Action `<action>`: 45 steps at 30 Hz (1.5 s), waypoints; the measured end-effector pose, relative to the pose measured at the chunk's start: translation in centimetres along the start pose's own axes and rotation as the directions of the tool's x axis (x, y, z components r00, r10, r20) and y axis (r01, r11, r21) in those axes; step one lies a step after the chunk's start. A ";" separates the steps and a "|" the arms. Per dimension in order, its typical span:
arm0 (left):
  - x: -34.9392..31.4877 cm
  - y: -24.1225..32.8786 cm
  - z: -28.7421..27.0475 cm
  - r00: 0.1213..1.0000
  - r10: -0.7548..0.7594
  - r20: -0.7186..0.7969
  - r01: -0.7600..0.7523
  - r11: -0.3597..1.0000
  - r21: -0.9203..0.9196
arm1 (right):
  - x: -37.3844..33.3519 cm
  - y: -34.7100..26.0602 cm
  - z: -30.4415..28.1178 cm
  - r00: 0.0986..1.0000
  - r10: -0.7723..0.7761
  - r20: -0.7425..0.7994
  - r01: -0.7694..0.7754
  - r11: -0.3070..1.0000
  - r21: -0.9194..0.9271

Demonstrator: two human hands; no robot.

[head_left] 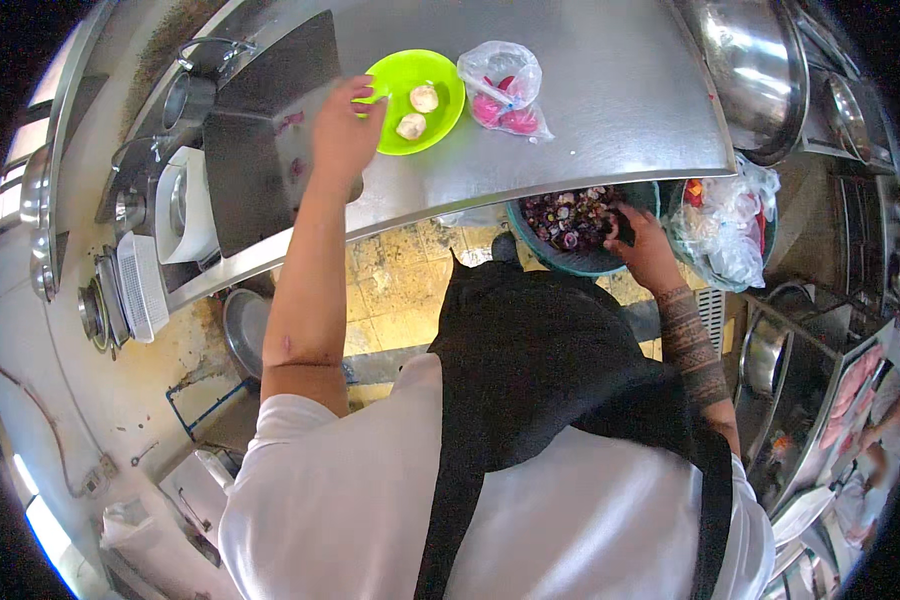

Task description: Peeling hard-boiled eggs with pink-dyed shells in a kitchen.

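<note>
My left hand (pixel 348 130) is at the left rim of a lime-green plate (pixel 435 125), thumb and fingers apart, with nothing I can make out between them. Two whitish, roundish pieces lie on the plate; their kind is unclear. Right of the plate sits a clear plastic bag (pixel 510 75) with several bright pink, rounded things inside. Lower down, my right hand (pixel 645 250) hangs over the right side of a blue-green tub (pixel 535 245). Its fingers are bent, with a gap to the thumb. Dark purple and whitish scraps (pixel 568 220) fill the tub.
The plate and bag rest on a steel table (pixel 610 110). A dark board (pixel 260 130) lies at its left, near a white basin (pixel 187 210). Another tub (pixel 725 235) with plastic bags stands right of the scraps. A big steel pot (pixel 750 70) is at far right.
</note>
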State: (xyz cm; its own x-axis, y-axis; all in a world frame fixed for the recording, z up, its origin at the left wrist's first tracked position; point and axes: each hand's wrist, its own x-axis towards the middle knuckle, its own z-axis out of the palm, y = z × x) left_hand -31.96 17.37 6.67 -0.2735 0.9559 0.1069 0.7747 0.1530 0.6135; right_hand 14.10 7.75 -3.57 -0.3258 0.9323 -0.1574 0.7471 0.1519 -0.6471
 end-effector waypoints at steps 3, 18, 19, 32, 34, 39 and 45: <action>-1.5 3.3 3.4 0.977 0.189 0.103 -0.181 0.980 -0.082 | 0.6 -0.8 -0.4 0.994 0.100 0.041 -0.102 0.994 0.044; 4.6 9.2 16.6 0.819 0.055 0.571 -0.388 0.786 0.482 | -0.2 -4.1 -1.1 0.999 0.009 0.035 -0.018 0.964 0.264; 3.9 8.9 16.4 0.900 0.199 0.387 -0.363 0.835 0.414 | -0.2 -4.1 -1.5 0.999 0.043 0.014 -0.045 0.951 0.305; -8.8 11.7 8.0 0.855 0.122 0.504 0.495 0.093 -0.864 | 6.9 -13.1 -4.1 0.940 -0.237 -0.247 0.341 0.701 0.627; -9.9 11.7 8.0 0.855 0.125 0.504 0.504 0.035 -0.863 | 7.3 -13.5 -3.7 0.933 -0.279 -0.228 0.359 0.671 0.649; -12.3 11.6 9.1 0.789 0.116 0.604 0.612 -0.251 -0.750 | 7.8 -13.0 -1.5 0.930 -0.301 -0.213 0.359 0.609 0.707; -12.7 7.9 11.0 0.698 -0.285 0.658 0.654 -0.121 -0.746 | 9.8 -10.0 0.0 0.761 -0.461 -0.456 0.441 0.884 -0.157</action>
State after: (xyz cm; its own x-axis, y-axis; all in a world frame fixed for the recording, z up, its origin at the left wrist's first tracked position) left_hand -16.07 9.19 1.56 -0.0364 0.7881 -0.6145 -0.6982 0.4199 0.5798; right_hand 3.41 15.32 1.38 -0.3279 0.7894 0.5189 0.6076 0.5968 -0.5240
